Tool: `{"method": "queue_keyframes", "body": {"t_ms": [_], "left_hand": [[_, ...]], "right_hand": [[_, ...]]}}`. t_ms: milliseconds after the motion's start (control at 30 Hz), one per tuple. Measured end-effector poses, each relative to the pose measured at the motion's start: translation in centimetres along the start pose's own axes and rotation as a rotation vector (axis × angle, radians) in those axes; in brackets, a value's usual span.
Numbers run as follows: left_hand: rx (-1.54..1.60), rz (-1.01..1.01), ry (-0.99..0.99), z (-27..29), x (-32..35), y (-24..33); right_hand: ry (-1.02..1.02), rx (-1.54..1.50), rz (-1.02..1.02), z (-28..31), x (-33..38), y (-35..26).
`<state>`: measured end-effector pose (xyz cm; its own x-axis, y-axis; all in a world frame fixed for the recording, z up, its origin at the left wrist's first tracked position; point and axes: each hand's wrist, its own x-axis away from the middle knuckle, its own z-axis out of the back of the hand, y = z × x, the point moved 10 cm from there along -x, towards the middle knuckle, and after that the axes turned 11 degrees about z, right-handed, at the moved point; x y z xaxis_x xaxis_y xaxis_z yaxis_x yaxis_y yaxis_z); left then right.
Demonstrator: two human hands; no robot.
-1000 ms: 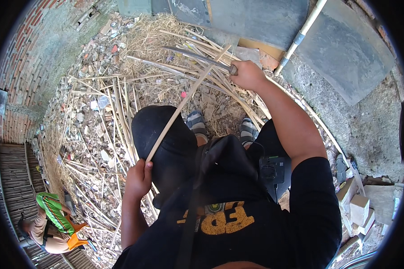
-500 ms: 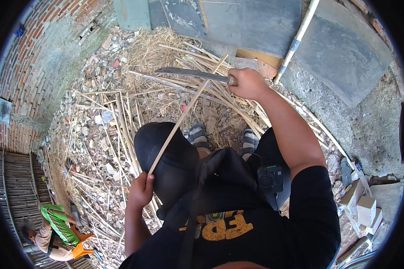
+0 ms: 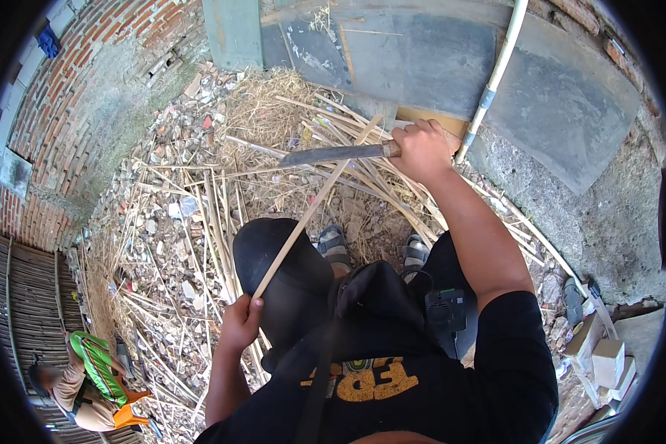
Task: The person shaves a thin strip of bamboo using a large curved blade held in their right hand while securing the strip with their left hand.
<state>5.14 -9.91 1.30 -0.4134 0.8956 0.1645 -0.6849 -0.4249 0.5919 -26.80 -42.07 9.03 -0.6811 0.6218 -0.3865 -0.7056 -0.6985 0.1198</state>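
Black short-sleeved shirt (image 3: 436,385) with yellow lettering, sandals (image 3: 333,244).

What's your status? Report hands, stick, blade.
Left hand grips stick at its near end. Right hand holds knife, blade laid across stick. Loose sticks and rubble litter ground beyond the feet.
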Motion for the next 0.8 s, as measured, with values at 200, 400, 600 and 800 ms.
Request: {"method": "queue_keyframes", "body": {"t_ms": [200,400,600,800], "left_hand": [[0.089,0.188,-0.169,0.0,0.6,-0.4],[0.052,0.451,-0.368,0.0,2.3,-4.5],[-0.007,0.363,-0.236,0.8,3.0,-4.6],[-0.099,0.123,0.074,2.5,2.1,-0.8]], "right_hand": [[-0.183,-0.121,-0.121,-1.7,0.4,1.2],[-0.325,-0.299,-0.329,-1.6,1.7,2.7],[-0.264,-0.623,-0.401,-4.7,2.7,4.9],[-0.145,-0.656,-0.311,-3.6,2.1,3.6]]}}
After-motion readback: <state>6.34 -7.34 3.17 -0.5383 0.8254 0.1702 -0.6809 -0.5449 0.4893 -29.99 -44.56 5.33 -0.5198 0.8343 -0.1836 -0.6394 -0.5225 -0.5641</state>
